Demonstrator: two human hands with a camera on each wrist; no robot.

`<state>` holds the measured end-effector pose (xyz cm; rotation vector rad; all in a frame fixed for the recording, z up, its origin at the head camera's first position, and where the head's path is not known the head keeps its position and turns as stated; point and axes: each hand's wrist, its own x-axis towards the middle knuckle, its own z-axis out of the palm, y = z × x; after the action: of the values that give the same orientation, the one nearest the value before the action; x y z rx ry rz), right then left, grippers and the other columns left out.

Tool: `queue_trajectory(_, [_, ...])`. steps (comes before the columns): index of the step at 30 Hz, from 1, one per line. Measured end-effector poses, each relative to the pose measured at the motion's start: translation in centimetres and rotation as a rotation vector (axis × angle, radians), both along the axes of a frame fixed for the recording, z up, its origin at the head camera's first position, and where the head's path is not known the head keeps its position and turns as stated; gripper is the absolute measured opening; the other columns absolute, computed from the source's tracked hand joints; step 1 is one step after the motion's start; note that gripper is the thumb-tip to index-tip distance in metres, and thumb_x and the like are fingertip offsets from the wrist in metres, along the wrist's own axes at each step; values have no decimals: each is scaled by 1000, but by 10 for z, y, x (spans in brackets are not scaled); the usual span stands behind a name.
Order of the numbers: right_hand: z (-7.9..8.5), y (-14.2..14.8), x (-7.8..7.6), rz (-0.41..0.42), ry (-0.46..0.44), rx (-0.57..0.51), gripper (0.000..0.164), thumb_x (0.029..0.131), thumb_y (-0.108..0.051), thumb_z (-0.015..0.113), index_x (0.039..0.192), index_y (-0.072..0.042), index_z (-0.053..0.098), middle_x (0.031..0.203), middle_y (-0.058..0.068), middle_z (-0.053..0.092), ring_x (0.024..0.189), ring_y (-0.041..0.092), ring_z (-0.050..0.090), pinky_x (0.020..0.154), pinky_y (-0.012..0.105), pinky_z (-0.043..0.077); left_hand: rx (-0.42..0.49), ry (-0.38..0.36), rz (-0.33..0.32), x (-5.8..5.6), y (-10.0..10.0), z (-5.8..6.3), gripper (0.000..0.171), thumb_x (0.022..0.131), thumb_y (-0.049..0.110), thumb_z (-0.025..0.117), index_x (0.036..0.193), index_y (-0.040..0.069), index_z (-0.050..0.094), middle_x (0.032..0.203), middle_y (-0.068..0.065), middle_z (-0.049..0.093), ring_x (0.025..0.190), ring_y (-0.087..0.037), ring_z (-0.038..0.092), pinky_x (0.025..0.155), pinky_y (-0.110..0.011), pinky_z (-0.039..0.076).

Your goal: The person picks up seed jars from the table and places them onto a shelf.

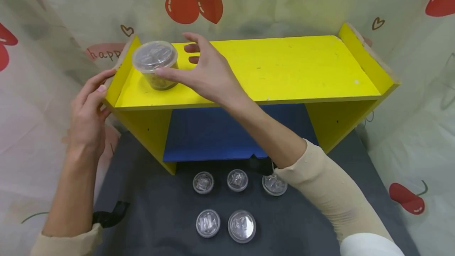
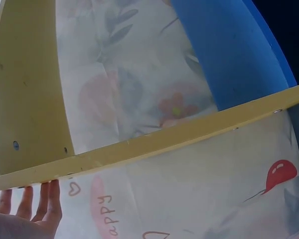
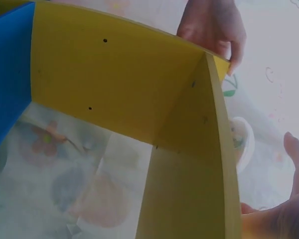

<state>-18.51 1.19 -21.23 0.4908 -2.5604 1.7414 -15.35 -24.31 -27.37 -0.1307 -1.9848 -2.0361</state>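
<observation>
My left hand (image 1: 88, 110) rests its fingers against the outer face of the left side board of a yellow and blue shelf unit (image 1: 270, 70). In the left wrist view, several fingers (image 2: 52, 206) of that hand touch the board's outer side. On the left end of the yellow top stands a clear lidded plastic tub (image 1: 155, 56), its contents hard to make out. My right hand (image 1: 209, 74) is beside it, thumb and fingers spread. From the head its thumb overlaps the tub, but the right wrist view shows a gap between the hand (image 3: 289, 199) and the tub (image 3: 243, 142).
Several small round lidded containers, one of them the front right container (image 1: 241, 226), stand on the dark tabletop (image 1: 149, 208) before the shelf. A black strap (image 1: 111, 214) lies by the left forearm. Cherry-printed cloth (image 1: 284, 3) hangs behind and at both sides.
</observation>
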Motion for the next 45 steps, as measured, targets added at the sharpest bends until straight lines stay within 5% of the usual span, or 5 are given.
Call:
queue_trajectory(10, [-4,31,20,37,55,-122,82,79,-33,83,148,-19,41,139,0,51,125,18,51,107,30,40,16,15,-24,-1,-1,0,38,103,23,50,136,9,61,145,-8,47,114,-21,51,84,-20,50])
queue_trajectory(31, [-21,76,61,106,63,-141,70,82,-18,81,144,-18,48,140,4,53,125,17,55,99,34,49,28,-5,-29,-2,-3,2,38,103,23,49,138,11,60,148,-8,46,117,-20,50,86,-20,48])
queue_trajectory(45, [-46,121,75,209,152,-218,69,84,4,74,146,-4,43,141,9,51,122,26,57,97,36,50,75,-9,-55,-4,-9,5,38,103,19,50,137,8,60,145,-8,48,109,-19,55,81,-19,51])
